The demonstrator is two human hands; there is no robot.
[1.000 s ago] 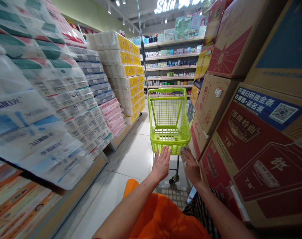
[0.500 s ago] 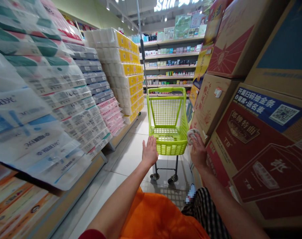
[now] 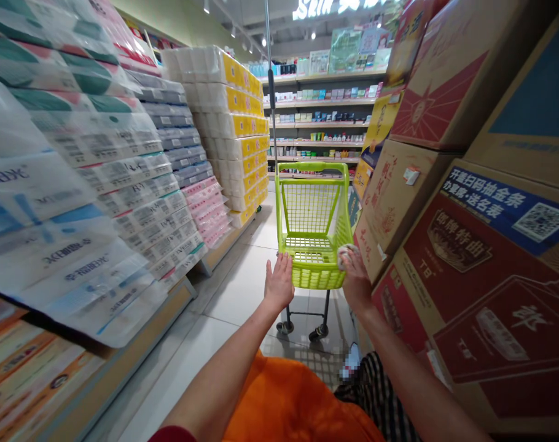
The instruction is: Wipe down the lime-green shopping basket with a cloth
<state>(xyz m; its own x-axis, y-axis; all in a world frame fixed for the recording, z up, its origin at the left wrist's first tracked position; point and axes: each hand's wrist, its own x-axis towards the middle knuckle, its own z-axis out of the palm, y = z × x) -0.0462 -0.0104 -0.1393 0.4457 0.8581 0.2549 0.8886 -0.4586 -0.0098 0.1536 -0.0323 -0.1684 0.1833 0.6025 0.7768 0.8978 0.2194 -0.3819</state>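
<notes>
A lime-green plastic shopping cart (image 3: 314,279) on dark legs with castors stands right in front of me. My left hand (image 3: 279,281) lies with fingers stretched out along the near left corner of its basket. In my right hand (image 3: 357,282) is a crumpled pale cloth (image 3: 347,256), pressed at the near right corner of the basket. The basket's mesh floor and far grid wall show between my hands. A grey pole (image 3: 271,92) rises from the cart's far left side.
Stacked tissue packs (image 3: 132,178) line the left on a low shelf. Yellow-and-white paper bundles (image 3: 238,135) stand farther along. Large cartons (image 3: 468,245) rise close on the right. Shelves (image 3: 320,126) of small goods cross the far end, over a tiled floor (image 3: 228,301).
My right hand has moved left with the cloth, from beside the cart onto the basket's near right corner. My left hand stays at the left corner, with its fingers stretched out.
</notes>
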